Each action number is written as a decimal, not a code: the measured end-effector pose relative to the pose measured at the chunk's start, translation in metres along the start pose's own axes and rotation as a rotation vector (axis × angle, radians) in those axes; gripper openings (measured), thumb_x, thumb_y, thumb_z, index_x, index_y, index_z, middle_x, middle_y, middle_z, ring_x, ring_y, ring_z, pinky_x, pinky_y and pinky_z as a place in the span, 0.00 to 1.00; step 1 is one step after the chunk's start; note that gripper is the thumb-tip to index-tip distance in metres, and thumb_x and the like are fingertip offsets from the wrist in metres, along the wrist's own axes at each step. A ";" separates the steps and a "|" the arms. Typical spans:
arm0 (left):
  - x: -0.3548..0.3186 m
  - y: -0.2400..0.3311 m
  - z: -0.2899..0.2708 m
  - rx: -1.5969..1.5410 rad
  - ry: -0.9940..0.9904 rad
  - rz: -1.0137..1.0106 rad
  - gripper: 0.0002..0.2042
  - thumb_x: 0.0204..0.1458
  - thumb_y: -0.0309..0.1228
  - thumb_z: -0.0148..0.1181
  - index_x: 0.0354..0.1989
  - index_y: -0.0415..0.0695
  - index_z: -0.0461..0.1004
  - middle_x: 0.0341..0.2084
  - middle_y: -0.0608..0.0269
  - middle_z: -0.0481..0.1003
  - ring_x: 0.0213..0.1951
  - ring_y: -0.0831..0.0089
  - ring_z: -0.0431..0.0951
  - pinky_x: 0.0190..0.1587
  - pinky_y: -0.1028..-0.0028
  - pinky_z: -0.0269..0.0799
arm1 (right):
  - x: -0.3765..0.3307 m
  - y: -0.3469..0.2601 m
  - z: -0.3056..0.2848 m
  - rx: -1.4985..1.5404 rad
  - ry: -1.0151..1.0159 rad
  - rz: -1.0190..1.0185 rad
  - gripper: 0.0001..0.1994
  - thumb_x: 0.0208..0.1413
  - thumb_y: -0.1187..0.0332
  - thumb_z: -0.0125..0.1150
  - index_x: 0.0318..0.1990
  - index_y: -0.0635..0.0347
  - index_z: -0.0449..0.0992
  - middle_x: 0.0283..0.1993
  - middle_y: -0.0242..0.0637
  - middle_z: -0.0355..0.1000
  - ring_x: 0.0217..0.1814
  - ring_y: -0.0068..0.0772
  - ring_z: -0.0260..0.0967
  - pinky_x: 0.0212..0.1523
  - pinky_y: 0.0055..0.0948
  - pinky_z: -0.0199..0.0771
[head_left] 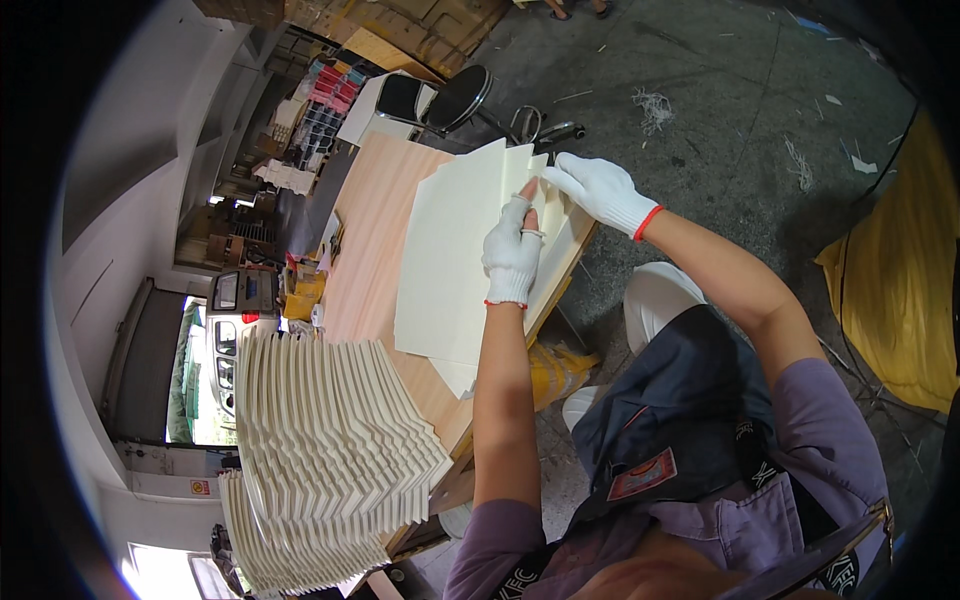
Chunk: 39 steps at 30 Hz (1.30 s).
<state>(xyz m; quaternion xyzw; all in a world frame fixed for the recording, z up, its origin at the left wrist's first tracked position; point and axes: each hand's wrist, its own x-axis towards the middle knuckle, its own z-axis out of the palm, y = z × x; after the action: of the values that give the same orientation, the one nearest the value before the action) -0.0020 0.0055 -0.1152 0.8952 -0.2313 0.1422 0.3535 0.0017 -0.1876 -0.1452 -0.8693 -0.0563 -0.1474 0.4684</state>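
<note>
A stack of cream cardboard sheets (450,250) lies on the light wood-topped table (375,190), with narrow folded strips standing along its right edge. My left hand (513,250), in a white knitted glove with bare thumb and forefinger tips, rests on the top sheet beside the fold, thumb and forefinger apart. At the far right corner, my right hand (603,192), in a white glove with a red cuff, has its fingers together at the folded edge of a sheet. Its fingertips are partly hidden against the card.
Tall piles of folded cream cardboard (340,440) stand at the table's near left. A black round stool (462,95) is beyond the table. Yellow sheeting (900,290) hangs at the right. String scraps (653,110) litter the grey floor. A vehicle (235,320) shows through the doorway.
</note>
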 end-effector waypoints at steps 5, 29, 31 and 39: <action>0.001 0.009 -0.007 0.217 -0.168 -0.021 0.16 0.57 0.35 0.66 0.54 0.55 0.80 0.46 0.57 0.81 0.47 0.61 0.82 0.51 0.70 0.74 | 0.000 0.002 0.001 0.023 0.010 0.010 0.21 0.69 0.46 0.42 0.43 0.52 0.74 0.39 0.48 0.78 0.44 0.56 0.76 0.45 0.49 0.72; -0.043 -0.003 0.000 0.199 0.332 0.236 0.17 0.54 0.26 0.62 0.53 0.47 0.79 0.49 0.53 0.81 0.45 0.58 0.84 0.48 0.67 0.79 | -0.015 -0.048 0.044 1.385 -0.303 0.607 0.27 0.63 0.53 0.64 0.60 0.63 0.68 0.59 0.46 0.69 0.54 0.41 0.71 0.48 0.38 0.79; -0.106 -0.017 -0.011 0.042 0.363 0.143 0.13 0.52 0.24 0.64 0.47 0.44 0.80 0.44 0.53 0.81 0.44 0.53 0.82 0.49 0.66 0.78 | -0.029 -0.071 0.067 1.503 -0.387 0.652 0.27 0.65 0.57 0.63 0.65 0.60 0.64 0.59 0.46 0.69 0.57 0.46 0.73 0.45 0.42 0.86; -0.250 -0.037 -0.030 -1.425 0.516 -0.652 0.12 0.65 0.31 0.55 0.54 0.44 0.73 0.49 0.55 0.80 0.49 0.61 0.82 0.48 0.64 0.80 | -0.039 -0.085 0.073 1.370 -0.461 0.543 0.21 0.70 0.72 0.51 0.66 0.68 0.61 0.64 0.50 0.68 0.64 0.49 0.72 0.61 0.46 0.81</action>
<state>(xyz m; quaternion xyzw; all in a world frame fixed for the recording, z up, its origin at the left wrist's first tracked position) -0.1992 0.1287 -0.2189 0.4176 0.0941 0.0528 0.9022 -0.0404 -0.0787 -0.1271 -0.3774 -0.0156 0.2251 0.8981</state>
